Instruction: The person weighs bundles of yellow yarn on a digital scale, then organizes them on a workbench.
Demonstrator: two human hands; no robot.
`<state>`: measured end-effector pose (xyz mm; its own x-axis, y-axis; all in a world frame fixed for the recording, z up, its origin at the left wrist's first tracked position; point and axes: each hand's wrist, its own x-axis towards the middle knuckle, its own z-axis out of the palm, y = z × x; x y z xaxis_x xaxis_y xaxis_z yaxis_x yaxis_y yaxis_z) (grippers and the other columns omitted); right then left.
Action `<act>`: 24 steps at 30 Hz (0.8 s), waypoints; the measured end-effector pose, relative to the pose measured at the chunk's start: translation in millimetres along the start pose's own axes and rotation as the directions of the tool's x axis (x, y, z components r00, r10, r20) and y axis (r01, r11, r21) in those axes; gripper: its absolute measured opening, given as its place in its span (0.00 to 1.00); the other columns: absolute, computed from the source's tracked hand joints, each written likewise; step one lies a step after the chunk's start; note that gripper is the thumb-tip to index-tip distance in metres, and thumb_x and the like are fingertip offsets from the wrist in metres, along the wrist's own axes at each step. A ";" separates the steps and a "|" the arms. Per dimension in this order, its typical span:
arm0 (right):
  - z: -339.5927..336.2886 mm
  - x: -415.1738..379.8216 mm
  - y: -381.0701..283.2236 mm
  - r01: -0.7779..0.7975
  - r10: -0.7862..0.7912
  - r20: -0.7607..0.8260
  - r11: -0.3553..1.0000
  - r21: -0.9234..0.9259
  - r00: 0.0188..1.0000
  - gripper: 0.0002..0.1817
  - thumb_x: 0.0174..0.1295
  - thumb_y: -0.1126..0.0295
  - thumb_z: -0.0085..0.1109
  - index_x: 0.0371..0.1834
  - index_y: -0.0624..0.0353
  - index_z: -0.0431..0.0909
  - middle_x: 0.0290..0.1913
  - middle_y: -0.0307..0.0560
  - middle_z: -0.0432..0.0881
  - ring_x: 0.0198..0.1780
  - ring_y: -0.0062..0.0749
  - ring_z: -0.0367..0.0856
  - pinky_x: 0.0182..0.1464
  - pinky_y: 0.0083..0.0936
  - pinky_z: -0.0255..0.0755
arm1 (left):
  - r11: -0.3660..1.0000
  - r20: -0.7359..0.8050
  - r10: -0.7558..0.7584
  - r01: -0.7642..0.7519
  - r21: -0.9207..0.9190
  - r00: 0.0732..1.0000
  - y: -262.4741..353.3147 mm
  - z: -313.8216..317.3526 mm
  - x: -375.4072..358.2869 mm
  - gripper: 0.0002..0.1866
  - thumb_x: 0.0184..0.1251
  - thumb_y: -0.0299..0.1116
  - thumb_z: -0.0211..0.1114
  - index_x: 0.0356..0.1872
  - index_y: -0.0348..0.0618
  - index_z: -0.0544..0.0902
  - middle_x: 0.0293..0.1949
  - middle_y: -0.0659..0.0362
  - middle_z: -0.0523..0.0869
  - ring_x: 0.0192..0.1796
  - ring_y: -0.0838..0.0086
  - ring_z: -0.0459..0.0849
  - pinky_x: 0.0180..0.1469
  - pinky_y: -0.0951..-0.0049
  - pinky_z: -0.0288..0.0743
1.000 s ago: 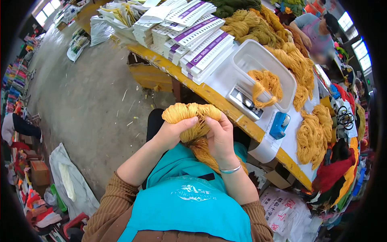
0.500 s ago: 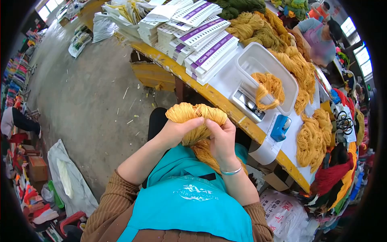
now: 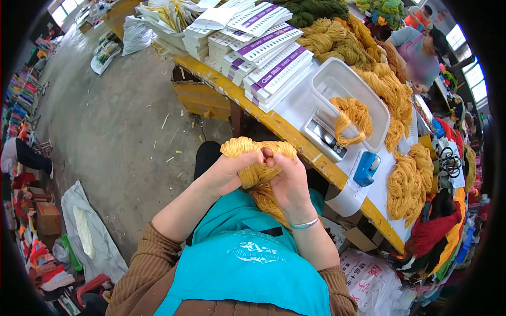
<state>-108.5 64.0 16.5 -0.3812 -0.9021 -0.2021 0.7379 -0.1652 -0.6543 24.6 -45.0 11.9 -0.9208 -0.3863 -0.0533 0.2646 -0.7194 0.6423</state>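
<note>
A skein of golden-yellow thread (image 3: 252,176) is held up over my lap, its looped top spread between both hands. My left hand (image 3: 234,164) grips it from the left, thumb pressed on the strands. From the right my right hand (image 3: 289,176) pinches the same skein, and the two hands' fingertips meet near its middle. Fingers behind the thread are hidden. Below, more of the golden thread hangs down onto my teal apron (image 3: 247,258). A silver bracelet (image 3: 304,224) circles my right wrist.
A yellow-edged table (image 3: 287,134) stands ahead right, with stacked printed cards (image 3: 274,63), a white plastic bin (image 3: 377,105) with golden thread over its rim, a digital scale (image 3: 324,139), a blue tape dispenser (image 3: 367,168), thread skeins (image 3: 408,184) and scissors (image 3: 449,160). A co-worker (image 3: 419,55) sits beyond.
My fingertips have drawn inward and curled into the top of the skein, my right hand turning with its thumb up. The skein's top looks bunched closer together.
</note>
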 end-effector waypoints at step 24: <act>107.5 94.6 -244.7 0.242 -0.171 0.258 0.931 -0.272 0.951 0.08 0.72 0.66 0.56 0.34 0.53 0.76 0.19 0.24 0.54 0.17 0.11 0.53 0.18 0.14 0.47 | 0.430 -0.766 0.580 -0.903 0.000 0.276 197.3 -240.8 -305.6 0.23 0.79 0.42 0.46 0.17 0.54 0.60 0.14 0.71 0.56 0.15 0.83 0.54 0.20 0.80 0.53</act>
<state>-265.3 -23.7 235.8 -0.3454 -0.9322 0.1079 0.4434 -0.2634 -0.8568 427.2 -207.9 -29.2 0.1184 -0.9665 -0.2276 0.9452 0.0395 0.3241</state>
